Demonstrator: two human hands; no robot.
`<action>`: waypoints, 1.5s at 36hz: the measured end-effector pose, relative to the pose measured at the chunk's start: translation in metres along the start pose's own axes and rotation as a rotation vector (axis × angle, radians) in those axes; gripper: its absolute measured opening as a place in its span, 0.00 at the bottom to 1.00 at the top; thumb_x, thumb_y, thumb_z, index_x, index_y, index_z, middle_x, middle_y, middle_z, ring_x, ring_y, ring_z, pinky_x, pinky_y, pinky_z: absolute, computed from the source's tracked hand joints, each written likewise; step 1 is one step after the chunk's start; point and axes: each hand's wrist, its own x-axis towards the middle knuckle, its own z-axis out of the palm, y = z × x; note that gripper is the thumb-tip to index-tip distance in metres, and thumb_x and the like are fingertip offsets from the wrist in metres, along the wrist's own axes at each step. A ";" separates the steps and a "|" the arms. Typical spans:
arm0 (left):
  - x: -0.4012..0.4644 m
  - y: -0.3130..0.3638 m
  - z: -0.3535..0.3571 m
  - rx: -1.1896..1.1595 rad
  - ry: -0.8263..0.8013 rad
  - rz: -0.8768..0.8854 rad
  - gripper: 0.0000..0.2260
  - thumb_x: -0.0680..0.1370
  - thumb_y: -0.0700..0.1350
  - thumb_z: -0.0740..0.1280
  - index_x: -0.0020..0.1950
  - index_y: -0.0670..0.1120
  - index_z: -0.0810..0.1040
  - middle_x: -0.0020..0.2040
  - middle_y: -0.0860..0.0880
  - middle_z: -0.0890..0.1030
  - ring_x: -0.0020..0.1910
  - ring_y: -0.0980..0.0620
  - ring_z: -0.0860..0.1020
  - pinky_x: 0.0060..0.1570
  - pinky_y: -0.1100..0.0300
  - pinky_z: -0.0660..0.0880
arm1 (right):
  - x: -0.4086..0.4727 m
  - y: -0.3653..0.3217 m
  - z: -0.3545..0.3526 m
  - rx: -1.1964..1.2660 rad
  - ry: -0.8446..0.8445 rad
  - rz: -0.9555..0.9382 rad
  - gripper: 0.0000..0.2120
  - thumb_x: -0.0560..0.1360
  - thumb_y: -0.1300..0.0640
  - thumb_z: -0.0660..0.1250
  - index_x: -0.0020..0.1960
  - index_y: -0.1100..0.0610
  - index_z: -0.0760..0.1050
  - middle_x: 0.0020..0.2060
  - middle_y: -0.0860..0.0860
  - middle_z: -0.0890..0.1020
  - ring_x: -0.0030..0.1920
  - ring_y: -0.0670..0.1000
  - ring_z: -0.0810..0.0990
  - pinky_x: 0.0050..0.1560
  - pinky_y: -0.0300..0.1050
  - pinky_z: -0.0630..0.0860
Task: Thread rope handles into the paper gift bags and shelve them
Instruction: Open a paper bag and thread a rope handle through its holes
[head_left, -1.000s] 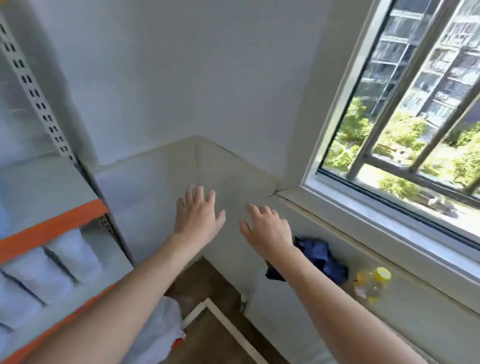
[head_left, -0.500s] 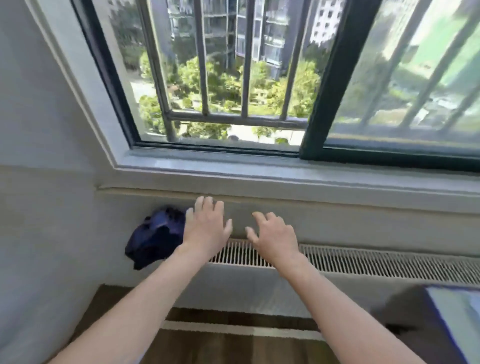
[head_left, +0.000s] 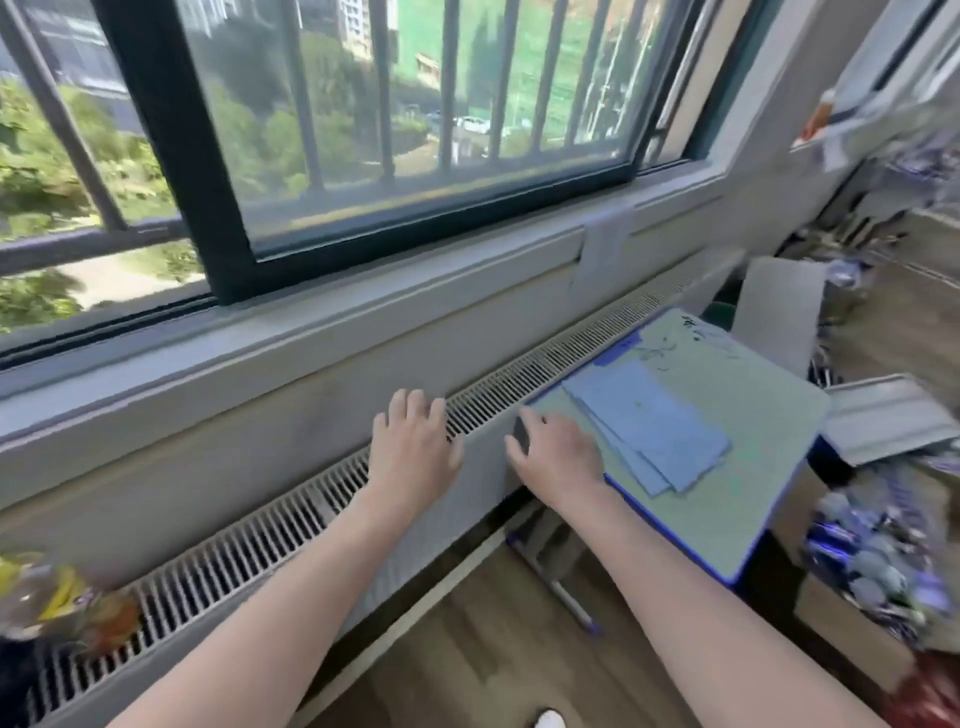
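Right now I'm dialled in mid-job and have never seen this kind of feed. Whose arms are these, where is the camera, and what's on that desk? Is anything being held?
There is no machine here: a person works with bare hands. The single picture comes from a wide-angle camera on their head, looking forward and down, so the edges bend.

The left hand and right hand reach forward with fingers spread, and neither holds anything. They hover in front of a radiator grille that runs under the window.

To the right stands a blue-edged desk. On it lies a small stack of flat blue paper bags, likely the gift bags awaiting handles. I see no rope in view. The clutter at far right is too blurred to name.
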 end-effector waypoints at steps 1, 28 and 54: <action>0.005 0.012 0.005 0.001 -0.011 0.021 0.18 0.69 0.51 0.74 0.51 0.40 0.79 0.50 0.39 0.78 0.55 0.36 0.76 0.44 0.45 0.77 | -0.002 0.014 0.000 -0.005 0.001 0.027 0.20 0.81 0.43 0.54 0.67 0.53 0.67 0.58 0.55 0.76 0.58 0.58 0.75 0.50 0.51 0.72; 0.113 0.325 0.153 0.010 -0.325 -0.169 0.19 0.81 0.56 0.57 0.65 0.44 0.69 0.62 0.45 0.70 0.64 0.44 0.68 0.55 0.51 0.71 | 0.096 0.373 0.060 0.025 -0.172 0.038 0.23 0.80 0.44 0.55 0.73 0.51 0.63 0.63 0.56 0.72 0.64 0.58 0.71 0.57 0.52 0.70; 0.209 0.318 0.288 -0.904 -0.390 -1.217 0.18 0.77 0.30 0.60 0.30 0.45 0.63 0.30 0.48 0.64 0.29 0.49 0.62 0.23 0.66 0.62 | 0.262 0.458 0.125 0.412 -0.561 0.383 0.28 0.70 0.44 0.74 0.59 0.63 0.75 0.54 0.54 0.80 0.55 0.57 0.79 0.48 0.44 0.73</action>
